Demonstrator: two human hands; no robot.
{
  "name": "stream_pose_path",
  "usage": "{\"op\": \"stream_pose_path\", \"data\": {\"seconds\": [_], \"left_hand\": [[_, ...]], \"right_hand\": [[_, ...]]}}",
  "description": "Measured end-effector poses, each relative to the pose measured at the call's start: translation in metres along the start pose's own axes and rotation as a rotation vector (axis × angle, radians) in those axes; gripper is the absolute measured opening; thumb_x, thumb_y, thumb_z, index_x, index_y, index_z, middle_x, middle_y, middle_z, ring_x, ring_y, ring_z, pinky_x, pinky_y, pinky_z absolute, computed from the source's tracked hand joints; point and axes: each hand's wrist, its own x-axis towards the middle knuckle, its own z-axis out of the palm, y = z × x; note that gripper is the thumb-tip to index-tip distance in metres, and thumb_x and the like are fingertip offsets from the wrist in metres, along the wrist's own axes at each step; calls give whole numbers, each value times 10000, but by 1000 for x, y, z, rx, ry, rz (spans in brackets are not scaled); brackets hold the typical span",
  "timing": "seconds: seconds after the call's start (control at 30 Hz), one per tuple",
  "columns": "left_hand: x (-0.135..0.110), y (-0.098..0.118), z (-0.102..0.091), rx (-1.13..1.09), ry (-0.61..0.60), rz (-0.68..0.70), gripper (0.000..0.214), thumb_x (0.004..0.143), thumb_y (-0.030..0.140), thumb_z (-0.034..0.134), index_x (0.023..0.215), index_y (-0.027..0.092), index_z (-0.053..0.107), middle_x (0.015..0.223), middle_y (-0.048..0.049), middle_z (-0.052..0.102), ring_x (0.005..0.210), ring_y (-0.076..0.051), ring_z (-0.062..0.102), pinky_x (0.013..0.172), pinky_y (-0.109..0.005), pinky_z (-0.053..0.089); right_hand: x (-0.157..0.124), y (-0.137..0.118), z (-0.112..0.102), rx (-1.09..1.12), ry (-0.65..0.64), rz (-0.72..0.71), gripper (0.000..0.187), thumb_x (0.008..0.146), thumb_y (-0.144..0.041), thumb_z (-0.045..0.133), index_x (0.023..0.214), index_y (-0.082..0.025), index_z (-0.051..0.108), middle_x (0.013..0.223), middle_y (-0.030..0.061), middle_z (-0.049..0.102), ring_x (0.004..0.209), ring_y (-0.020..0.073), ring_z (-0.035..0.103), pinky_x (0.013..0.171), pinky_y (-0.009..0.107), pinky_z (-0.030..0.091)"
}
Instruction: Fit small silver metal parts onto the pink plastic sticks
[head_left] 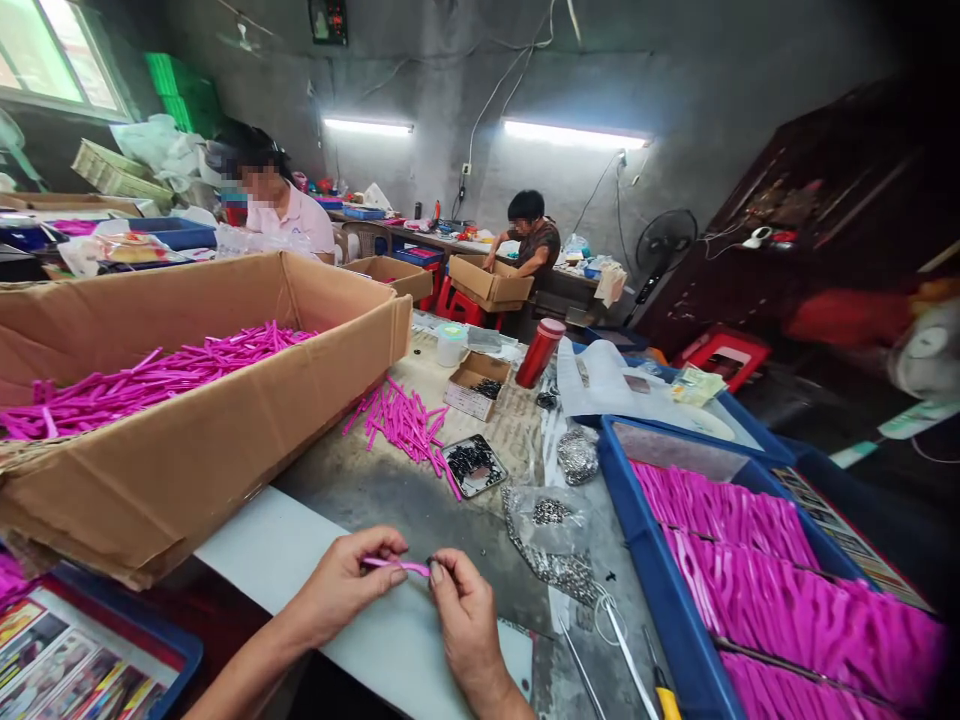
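A short magenta plastic tube (411,567) stretches between my two hands above the white board at the table's near edge. My left hand (358,580) is closed round one end of it, thumb and fingers pinching. At the other end, my right hand (463,600) pinches the tip, where a small dark piece shows between thumb and forefinger; its shape is too small to make out. Beyond my hands lies a loose pile of magenta tubes (401,420). Touching that pile is a small metal tray (501,470) of little black parts.
A large cardboard box (225,440) of tubes stands left. On the right, a blue crate (652,590) holds rows of magenta pieces. Between are bagged metal parts (551,512), tweezers (581,665), a yellow-handled tool (666,700) and a red flask (540,352). Two people sit further back.
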Motion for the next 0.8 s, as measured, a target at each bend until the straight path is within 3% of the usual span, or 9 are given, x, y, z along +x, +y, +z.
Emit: {"op": "stream_pose_path", "data": {"seconds": [0.13, 0.33, 0.43, 0.6, 0.8], "left_hand": [[4, -2, 12, -402, 157, -136, 215, 569, 268, 655, 734, 162, 569, 574, 21, 541, 526, -114, 474, 505, -206, 371], [8, 1, 42, -781, 250, -233, 241, 555, 280, 680, 712, 129, 578, 501, 30, 511, 471, -90, 449, 469, -199, 353], [11, 2, 50, -846, 230, -261, 251, 568, 285, 680, 733, 117, 594, 562, 4, 554, 521, -100, 480, 502, -205, 383], [20, 4, 50, -844, 231, -270, 284, 595, 334, 656, 770, 122, 585, 672, -29, 597, 575, -117, 525, 569, -235, 427], [33, 1, 48, -812, 230, -241, 335, 611, 353, 634, 840, 118, 568, 582, 15, 541, 534, -112, 527, 519, -233, 421]], "right_hand": [[0, -2, 0, 71, 46, 34, 198, 764, -329, 449, 727, -166, 555, 553, -7, 514, 500, 125, 475, 429, 201, 386], [-2, 2, -1, 93, 103, 44, 201, 766, -328, 452, 737, -159, 557, 549, -6, 512, 476, 113, 465, 398, 191, 365], [-2, 2, -4, 76, 86, 35, 188, 773, -308, 441, 745, -158, 549, 574, 2, 539, 482, 113, 478, 403, 189, 374], [0, -4, -16, -91, -64, -16, 150, 770, -243, 446, 809, -157, 563, 671, 21, 590, 566, 127, 528, 500, 200, 416], [24, -4, -40, -358, 2, -116, 139, 753, -190, 435, 775, -159, 569, 700, 30, 578, 654, 144, 528, 582, 223, 405]]}}
